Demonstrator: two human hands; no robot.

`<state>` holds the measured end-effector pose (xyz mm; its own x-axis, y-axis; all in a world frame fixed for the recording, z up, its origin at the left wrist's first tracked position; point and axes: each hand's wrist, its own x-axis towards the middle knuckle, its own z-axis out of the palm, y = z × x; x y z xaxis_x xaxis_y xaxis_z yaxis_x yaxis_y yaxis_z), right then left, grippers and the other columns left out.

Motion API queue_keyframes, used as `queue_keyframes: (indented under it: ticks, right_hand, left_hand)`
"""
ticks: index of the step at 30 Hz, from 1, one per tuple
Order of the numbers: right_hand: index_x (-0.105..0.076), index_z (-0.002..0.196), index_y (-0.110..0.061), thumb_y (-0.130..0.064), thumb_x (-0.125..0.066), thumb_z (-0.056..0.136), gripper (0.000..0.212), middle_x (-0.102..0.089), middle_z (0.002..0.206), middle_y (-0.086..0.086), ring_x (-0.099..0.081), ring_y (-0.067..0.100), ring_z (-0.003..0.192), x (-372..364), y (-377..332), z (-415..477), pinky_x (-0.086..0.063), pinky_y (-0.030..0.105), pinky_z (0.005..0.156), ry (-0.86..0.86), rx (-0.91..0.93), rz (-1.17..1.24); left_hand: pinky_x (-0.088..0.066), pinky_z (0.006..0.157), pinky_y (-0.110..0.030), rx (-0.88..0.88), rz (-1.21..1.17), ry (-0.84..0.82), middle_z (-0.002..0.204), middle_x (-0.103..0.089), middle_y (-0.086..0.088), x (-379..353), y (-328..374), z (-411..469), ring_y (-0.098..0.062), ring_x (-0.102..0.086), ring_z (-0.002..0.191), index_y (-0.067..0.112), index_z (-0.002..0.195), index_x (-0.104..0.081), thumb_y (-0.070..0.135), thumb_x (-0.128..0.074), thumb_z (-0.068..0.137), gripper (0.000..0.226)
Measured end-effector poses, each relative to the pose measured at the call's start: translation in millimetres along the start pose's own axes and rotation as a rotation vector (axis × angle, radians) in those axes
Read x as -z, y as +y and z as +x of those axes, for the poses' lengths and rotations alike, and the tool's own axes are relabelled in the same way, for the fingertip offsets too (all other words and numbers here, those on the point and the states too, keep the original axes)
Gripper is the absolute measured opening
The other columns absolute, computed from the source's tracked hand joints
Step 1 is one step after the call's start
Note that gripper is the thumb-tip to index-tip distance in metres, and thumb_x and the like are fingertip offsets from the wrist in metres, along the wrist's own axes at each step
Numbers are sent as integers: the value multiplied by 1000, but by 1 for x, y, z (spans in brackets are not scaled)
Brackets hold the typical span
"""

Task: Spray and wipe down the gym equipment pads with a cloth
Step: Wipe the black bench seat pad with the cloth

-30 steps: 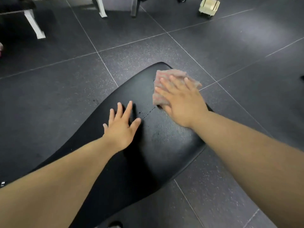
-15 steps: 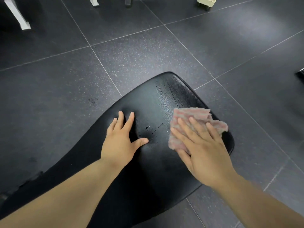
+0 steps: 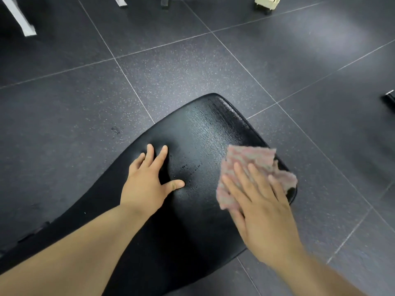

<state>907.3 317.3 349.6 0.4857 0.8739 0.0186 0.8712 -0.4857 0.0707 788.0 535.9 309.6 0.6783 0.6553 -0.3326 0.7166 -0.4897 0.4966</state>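
A black padded bench pad [image 3: 203, 133] runs from the lower left up to the middle of the view, with a wet sheen and streaks near its far end. My left hand [image 3: 147, 180] rests flat on the pad's left part, fingers spread. A pinkish-grey cloth [image 3: 254, 161] lies on the pad's right edge, and my right hand [image 3: 260, 201] presses on it with straight fingers. Part of the cloth is hidden under that hand.
Dark speckled rubber floor tiles [image 3: 192, 60] surround the pad. White frame legs [image 3: 23, 24] stand at the top left, a cream-coloured object [image 3: 267, 3] at the top right, and a dark object [image 3: 390, 100] at the right edge.
My right hand has dragged the cloth from the pad's far end back toward me along the right side, leaving a wet streak. My left hand has stayed flat on the pad.
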Motion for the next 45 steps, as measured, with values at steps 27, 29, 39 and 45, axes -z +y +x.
queue_keyframes:
  ticks: [27, 29, 39, 45]
  right_hand:
    - [-36, 150, -34, -44, -26, 101, 51, -21, 163, -3, -14, 19, 151, 13, 19, 71, 1, 44, 119, -190, 388, -1]
    - [-18, 156, -34, -47, -15, 104, 54, 1, 166, -4, 7, 19, 152, 15, -9, 114, 12, 45, 119, -244, 308, -2]
    - [-49, 142, -16, -40, -26, 100, 54, -44, 151, 8, -37, 28, 139, 40, 45, 73, -28, 41, 116, 64, -41, 497]
    - [-24, 152, -24, -42, -23, 105, 51, -56, 132, 22, -53, 42, 117, 34, 33, 133, -39, 45, 84, -135, -288, 327]
  left_hand:
    - [-7, 112, -21, 225, -412, 55, 159, -1, 25, -63, 53, -109, 0, -2, 148, 45, 152, -19, 40, -61, 94, 72]
    - [-12, 115, -23, 263, -570, 104, 157, -16, 27, -62, 48, -110, -1, -16, 147, 45, 148, -32, 37, -58, 96, 58]
    - [2, 122, -44, -202, -240, 360, 165, -8, -2, -65, 103, -38, -20, 2, 152, 30, 154, -25, 49, -26, 101, 56]
    - [-6, 122, -47, -328, -106, 465, 163, -19, -6, -56, 75, 11, -21, -5, 151, 21, 155, -17, 41, -20, 102, 57]
